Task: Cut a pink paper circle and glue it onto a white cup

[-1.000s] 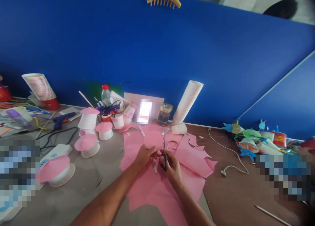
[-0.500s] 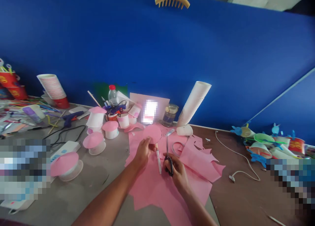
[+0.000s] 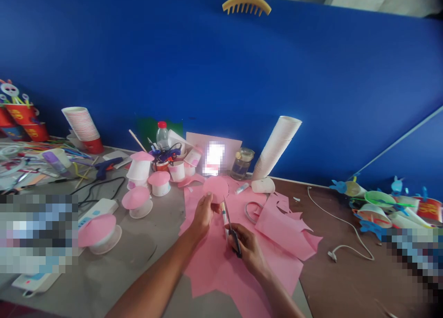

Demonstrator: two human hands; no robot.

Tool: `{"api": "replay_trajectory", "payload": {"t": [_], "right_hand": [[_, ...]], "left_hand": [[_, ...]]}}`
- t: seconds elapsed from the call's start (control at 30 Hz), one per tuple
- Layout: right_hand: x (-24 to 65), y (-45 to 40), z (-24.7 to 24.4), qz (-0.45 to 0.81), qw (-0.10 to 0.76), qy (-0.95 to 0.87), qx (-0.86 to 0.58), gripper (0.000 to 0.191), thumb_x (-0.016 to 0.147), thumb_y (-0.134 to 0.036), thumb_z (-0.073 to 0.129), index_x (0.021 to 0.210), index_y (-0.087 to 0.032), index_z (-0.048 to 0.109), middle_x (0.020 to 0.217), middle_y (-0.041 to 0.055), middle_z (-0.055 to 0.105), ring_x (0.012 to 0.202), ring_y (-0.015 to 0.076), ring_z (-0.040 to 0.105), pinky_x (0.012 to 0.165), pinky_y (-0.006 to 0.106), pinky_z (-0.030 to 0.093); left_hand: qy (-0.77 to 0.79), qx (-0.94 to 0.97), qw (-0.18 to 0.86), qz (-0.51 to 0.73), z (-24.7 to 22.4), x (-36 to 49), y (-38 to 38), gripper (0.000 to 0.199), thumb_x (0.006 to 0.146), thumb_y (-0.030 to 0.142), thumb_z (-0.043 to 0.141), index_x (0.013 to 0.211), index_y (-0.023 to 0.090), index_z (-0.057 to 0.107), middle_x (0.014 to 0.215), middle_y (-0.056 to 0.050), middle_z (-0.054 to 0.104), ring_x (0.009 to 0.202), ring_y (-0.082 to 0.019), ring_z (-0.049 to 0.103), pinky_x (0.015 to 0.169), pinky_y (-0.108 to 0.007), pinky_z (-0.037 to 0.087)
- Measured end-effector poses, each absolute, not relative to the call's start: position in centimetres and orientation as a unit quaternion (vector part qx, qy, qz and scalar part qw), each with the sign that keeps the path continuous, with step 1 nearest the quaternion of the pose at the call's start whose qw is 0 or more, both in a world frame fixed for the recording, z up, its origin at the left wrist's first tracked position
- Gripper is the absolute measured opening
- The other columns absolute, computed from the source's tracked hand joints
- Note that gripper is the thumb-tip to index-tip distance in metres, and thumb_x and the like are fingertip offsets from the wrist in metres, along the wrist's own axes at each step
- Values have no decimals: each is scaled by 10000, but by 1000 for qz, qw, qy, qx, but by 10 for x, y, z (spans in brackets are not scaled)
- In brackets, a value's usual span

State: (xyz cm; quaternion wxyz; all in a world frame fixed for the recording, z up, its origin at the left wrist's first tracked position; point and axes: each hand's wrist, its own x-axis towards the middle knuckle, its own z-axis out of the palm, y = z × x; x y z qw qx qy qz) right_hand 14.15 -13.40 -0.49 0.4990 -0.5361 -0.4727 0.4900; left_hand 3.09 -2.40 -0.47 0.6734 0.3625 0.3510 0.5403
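My left hand [image 3: 204, 215] pinches a round pink paper disc [image 3: 216, 189] by its lower edge. My right hand [image 3: 248, 249] is shut on black-handled scissors [image 3: 234, 238], whose thin blades rise to the disc's lower right edge. Between my hands stands a white marker pen [image 3: 225, 221], partly hidden by the scissors; I cannot tell whether either hand holds it. Beneath both hands lies a large, ragged sheet of pink paper [image 3: 216, 267], with more cut pink offcuts [image 3: 282, 228] to the right.
Pink-topped paper cup models [image 3: 136, 202] stand left of the paper, beside a glue gun [image 3: 110, 165]. A tall stack of white paper cups [image 3: 277, 147], a glass jar [image 3: 242, 165] and a plastic bottle [image 3: 162, 135] line the blue wall [image 3: 221, 64]. A white cable [image 3: 341, 225] lies on the brown tabletop.
The scissors have tilted, bringing their blades from upright to angled against the disc's lower right edge. The marker pen sits higher between my hands. My view has shifted, moving the table scene rightward.
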Motion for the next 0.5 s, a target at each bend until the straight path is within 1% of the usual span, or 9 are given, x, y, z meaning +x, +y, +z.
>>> {"api": "replay_trajectory", "payload": {"t": [0.1,0.3,0.5], "right_hand": [[141,-134,-6,493,501,-471,-533,452,748,-515,644,983,-130,620,605,-25,500,505,85,426,455,211,371],[140,-133,-8,504,504,-461,-528,431,741,-515,652,965,-149,618,616,-20,514,513,92,447,465,221,385],[141,-132,-9,506,497,-464,-530,432,754,-514,634,973,-143,605,585,-33,500,497,89,440,462,219,350]], "left_hand": [[365,368,668,533,-4,32,-25,414,766,546,563,611,164,528,496,0,561,483,-122,513,560,-264,411],[384,393,652,522,-11,33,-26,445,767,577,546,603,164,531,489,-6,558,472,-128,523,549,-264,415],[392,408,651,506,-18,34,-25,451,787,579,516,613,164,546,514,-18,571,487,-136,527,557,-267,417]]}}
